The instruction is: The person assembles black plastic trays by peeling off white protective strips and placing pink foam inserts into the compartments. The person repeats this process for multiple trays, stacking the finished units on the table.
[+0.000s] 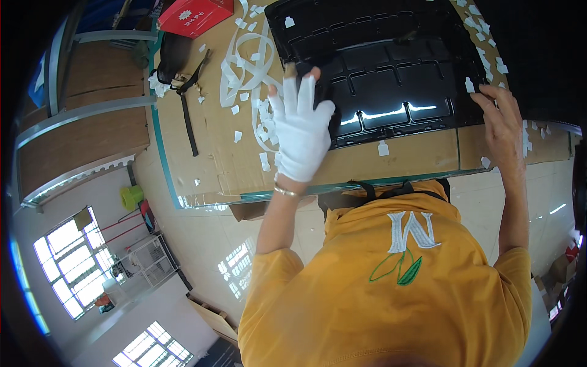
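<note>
1. Cardboard-covered desk [211, 174] extended beneath both hands' fingers.
2. Black molded panel [379, 73] lay between the fingers; work looked partway, white tabs [469, 85] on it, others loose.
3. Red box [197, 18] sat beyond the left fingers, contents hidden.
4. Gloved left hand [301, 134]: fingers spread, released.
5. Right hand [505, 119]: fingers bent at panel's edge, grip unclear.

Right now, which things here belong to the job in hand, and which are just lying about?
Probably the job: molded black panel, white tabs on it, gloved left hand, right hand.
Seemingly lying about: red box, black strap, curled white strip.
</note>
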Action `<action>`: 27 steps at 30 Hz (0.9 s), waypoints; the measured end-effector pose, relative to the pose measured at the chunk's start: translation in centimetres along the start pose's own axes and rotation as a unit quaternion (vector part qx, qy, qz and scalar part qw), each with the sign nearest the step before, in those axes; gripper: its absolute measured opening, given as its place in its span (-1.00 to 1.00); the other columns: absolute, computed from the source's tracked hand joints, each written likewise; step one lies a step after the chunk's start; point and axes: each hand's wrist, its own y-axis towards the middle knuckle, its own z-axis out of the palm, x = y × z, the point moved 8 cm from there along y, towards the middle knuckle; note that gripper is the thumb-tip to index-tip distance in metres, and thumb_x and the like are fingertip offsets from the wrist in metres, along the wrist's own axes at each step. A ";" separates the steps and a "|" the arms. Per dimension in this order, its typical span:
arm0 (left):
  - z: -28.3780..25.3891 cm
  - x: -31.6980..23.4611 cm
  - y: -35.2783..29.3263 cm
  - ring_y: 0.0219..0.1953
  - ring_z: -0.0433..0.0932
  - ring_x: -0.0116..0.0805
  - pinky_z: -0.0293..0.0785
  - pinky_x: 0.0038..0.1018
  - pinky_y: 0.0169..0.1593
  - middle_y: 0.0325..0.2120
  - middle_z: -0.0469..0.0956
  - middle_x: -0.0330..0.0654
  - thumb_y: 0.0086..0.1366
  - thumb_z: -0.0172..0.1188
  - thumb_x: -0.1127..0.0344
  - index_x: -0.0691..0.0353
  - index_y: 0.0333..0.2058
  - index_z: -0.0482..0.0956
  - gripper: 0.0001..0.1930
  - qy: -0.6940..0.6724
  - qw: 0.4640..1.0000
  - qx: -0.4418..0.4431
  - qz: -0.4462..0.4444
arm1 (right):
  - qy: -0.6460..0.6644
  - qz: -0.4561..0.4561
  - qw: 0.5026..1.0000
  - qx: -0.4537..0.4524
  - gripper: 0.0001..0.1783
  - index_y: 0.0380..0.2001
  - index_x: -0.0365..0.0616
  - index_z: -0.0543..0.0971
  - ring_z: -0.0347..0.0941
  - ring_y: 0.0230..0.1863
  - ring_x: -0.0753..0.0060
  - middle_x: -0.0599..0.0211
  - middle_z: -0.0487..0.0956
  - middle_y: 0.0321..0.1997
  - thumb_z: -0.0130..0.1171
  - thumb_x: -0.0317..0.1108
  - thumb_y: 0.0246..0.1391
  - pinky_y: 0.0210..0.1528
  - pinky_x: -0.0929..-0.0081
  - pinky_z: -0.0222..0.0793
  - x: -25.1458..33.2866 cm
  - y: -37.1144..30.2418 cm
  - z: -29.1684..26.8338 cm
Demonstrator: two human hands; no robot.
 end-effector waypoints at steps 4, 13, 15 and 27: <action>-1.8 1.3 -2.5 0.16 0.31 0.13 0.18 0.03 0.24 0.11 0.39 0.04 -0.06 0.29 0.51 0.21 -0.44 0.53 -0.83 -0.059 0.992 -0.068 -0.090 | 0.014 0.040 0.999 0.003 -0.62 -0.17 -0.20 0.62 0.46 -0.03 0.19 0.24 0.52 -0.07 0.11 -0.75 -0.08 0.01 0.30 0.41 -0.9 -1.2 -0.2; -0.3 2.8 -0.5 0.13 0.38 0.05 0.23 -0.13 0.24 0.12 0.41 0.04 -0.04 0.33 0.47 0.24 -0.35 0.64 -0.80 -0.120 0.988 0.010 -0.093 | 0.019 0.048 0.998 0.036 -0.62 -0.16 -0.18 0.62 0.47 -0.02 0.23 0.25 0.52 -0.07 0.13 -0.74 -0.07 0.03 0.30 0.42 -1.0 0.1 1.7; 0.6 2.3 0.1 0.14 0.37 0.07 0.20 -0.10 0.25 0.10 0.43 0.03 -0.08 0.35 0.45 0.23 -0.36 0.65 -0.78 -0.104 0.991 0.026 -0.077 | 0.018 0.041 0.998 0.040 -0.64 -0.16 -0.18 0.63 0.47 -0.02 0.24 0.27 0.52 -0.08 0.13 -0.73 -0.05 0.04 0.31 0.42 -0.9 0.5 1.7; 1.4 1.2 -0.8 0.15 0.35 0.22 0.13 0.02 0.29 0.09 0.42 0.11 -0.02 0.18 0.57 0.31 -0.39 0.50 -0.84 -0.106 0.993 0.035 -0.041 | 0.025 0.058 0.998 0.032 -0.63 -0.15 -0.19 0.63 0.47 -0.02 0.24 0.29 0.53 -0.06 0.13 -0.73 -0.04 0.04 0.32 0.44 -1.6 -0.5 1.9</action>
